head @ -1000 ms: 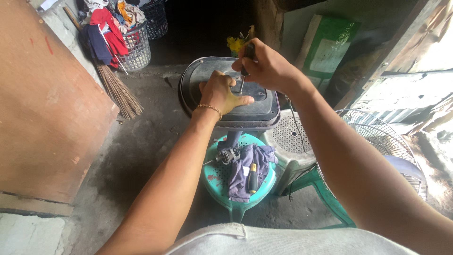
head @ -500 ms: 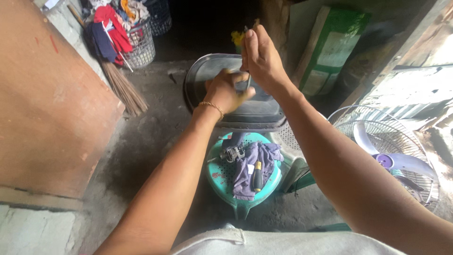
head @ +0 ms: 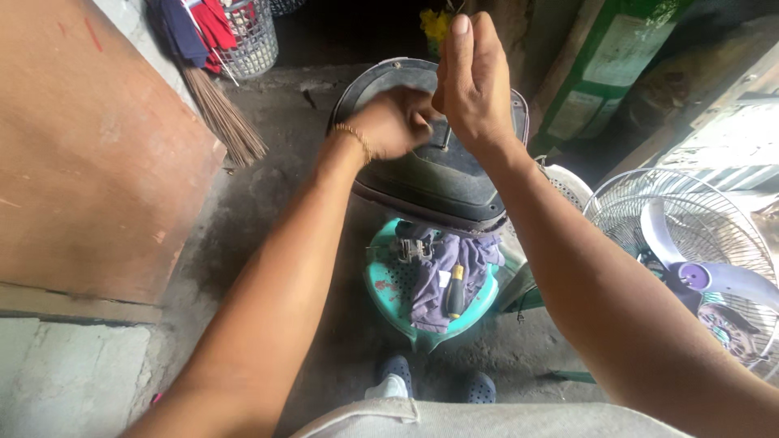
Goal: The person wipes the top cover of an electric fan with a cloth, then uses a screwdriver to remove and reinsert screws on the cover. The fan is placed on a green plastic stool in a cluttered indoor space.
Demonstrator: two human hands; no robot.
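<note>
My left hand [head: 393, 122] presses down on the dark plastic housing [head: 438, 174], fingers curled, steadying it where it rests on the teal stool [head: 389, 284]. My right hand [head: 475, 81] is closed around a slim tool shaft [head: 445, 136], held upright above the housing. A yellow-handled screwdriver [head: 456, 290] lies on the purple cloth [head: 434, 280], close below.

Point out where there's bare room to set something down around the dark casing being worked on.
Bare concrete floor lies between the wooden board and the teal stool, below the broom. The stool seat is crowded with a cloth and screwdriver. Both hands, left hand and right hand, cover the dark casing; the fan fills the right.
</note>
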